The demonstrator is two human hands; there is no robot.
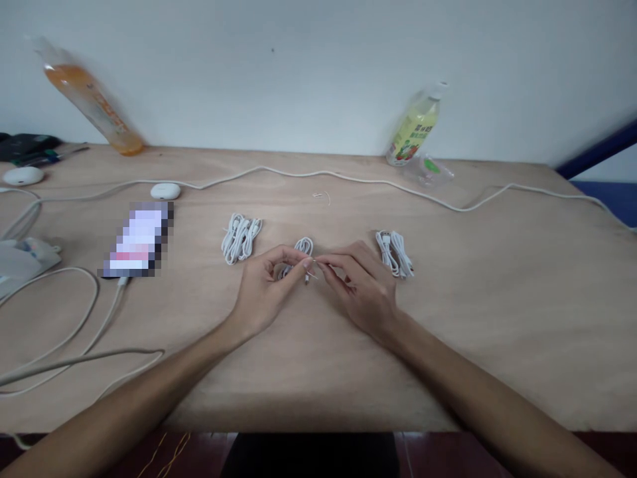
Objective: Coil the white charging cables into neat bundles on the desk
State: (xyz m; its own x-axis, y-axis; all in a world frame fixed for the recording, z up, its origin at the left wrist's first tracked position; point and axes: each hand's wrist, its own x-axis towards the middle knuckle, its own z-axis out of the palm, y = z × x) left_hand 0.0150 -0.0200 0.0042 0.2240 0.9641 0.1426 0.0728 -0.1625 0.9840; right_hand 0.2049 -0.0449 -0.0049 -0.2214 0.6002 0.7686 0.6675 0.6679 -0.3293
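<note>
My left hand (269, 282) and my right hand (362, 285) meet fingertip to fingertip over the middle of the table. Each pinches a thin white twist tie (312, 275), whose loose end sticks out below the fingers. Just behind and under the fingertips lies a coiled white cable (303, 245), partly hidden by my left hand. A group of coiled white cables (241, 238) lies to the left of my hands. To the right, beside my right hand, rest more coiled white cables (394, 253).
Small white ties (322, 196) lie farther back on the wooden table (308, 372). A long white cord (343, 175) crosses behind. At left are a phone (137, 239), a white case (165, 192) and an orange bottle (94, 106). A yellow-green bottle (416, 129) leans at the wall.
</note>
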